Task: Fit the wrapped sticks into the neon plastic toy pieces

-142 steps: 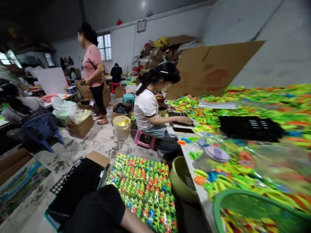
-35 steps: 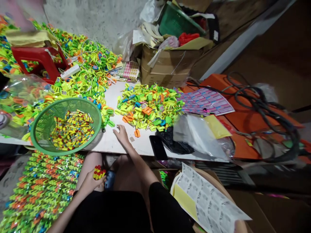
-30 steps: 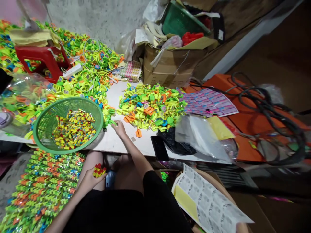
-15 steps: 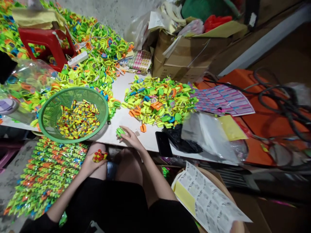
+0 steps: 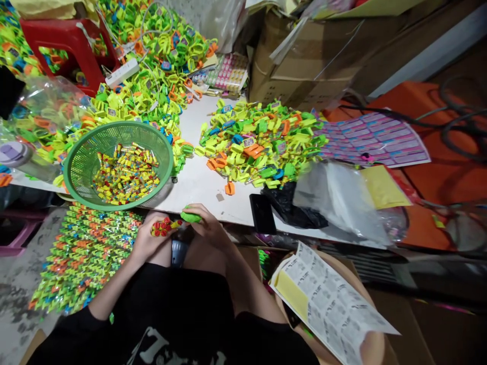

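Observation:
My left hand [image 5: 146,237] is closed round a bundle of small yellow tubes with red ends [image 5: 163,227], above my lap. One tube sticks out of the bundle to the right. Just beside it, my right hand [image 5: 207,221] grips a bright green plastic toy watch [image 5: 190,217], its near end close to that tube; whether they touch I cannot tell. More such tubes lie in a green mesh basket [image 5: 72,177] at the table's left. A heap of toy watches [image 5: 262,147], yellow, green, orange and blue, lies beyond my hands.
A black phone [image 5: 262,214] and clear plastic bags [image 5: 337,197] lie along the right of the white table [image 5: 190,187]. Behind stand a cardboard box [image 5: 304,61] and a red stool [image 5: 64,33]. Printed sheets [image 5: 331,299] rest at lower right. Packed toys [image 5: 83,258] cover the floor at left.
My right hand has come back from the table edge with the green toy watch, towards my left hand. My left hand has risen slightly, and one tube now sticks out of its bundle.

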The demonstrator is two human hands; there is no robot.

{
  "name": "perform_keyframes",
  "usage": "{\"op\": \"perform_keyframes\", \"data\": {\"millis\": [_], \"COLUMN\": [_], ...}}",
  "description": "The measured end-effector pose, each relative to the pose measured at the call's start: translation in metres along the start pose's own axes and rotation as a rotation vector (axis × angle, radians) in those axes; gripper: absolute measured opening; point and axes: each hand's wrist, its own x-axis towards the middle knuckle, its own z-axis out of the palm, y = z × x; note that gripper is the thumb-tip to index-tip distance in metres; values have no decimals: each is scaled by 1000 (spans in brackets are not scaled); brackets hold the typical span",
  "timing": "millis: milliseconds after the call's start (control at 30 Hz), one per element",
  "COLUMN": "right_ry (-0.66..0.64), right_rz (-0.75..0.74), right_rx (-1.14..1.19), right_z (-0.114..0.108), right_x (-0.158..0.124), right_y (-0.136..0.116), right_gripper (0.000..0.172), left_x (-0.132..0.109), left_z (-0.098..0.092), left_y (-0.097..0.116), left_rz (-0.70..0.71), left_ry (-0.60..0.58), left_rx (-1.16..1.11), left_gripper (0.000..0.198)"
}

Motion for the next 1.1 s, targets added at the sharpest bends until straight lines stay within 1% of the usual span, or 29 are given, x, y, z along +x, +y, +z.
{"op": "perform_keyframes", "data": {"millis": [67,167,233,367,533,633,767,900,1000,1100], "right_ry": [4,33,44,33,41,48,41,43,48,17], "right_rz": [-23,-53,-83,-146,-135,-144,-138,-128,-141,-170], "right_rx": [-37,-133,-194,-246,-276,-289,-369,-453,-536,-625], "right_z": [2,6,8,7,7,9,10,13,15,16], "right_x": [-2,-4,-5,-6,-7,-7,-9,-13,-15,-15], "right_y": [-2,-5,-7,-10,-12,-12,-9,-7,-3,2], "right_gripper": [30,35,38,41,44,46,45,40,34,28], "left_x": [-1,-4,-5,-3,0,0,-2,-2,-2,-3], "left_z": [-1,-2,-3,-5,-8,-8,-4,-1,-2,-3], "left_y": [-2,-6,-7,-5,2,4,3,-1,-5,-11], "left_rz": [36,129,182,209,262,271,234,241,246,251], "left_ry": [2,23,30,23,-19,-21,-17,-30,-59,-105], "left_rx": [39,138,195,246,286,298,304,315,329,320], "left_gripper": [25,16,14,15,14,14,13,13,13,16]}}
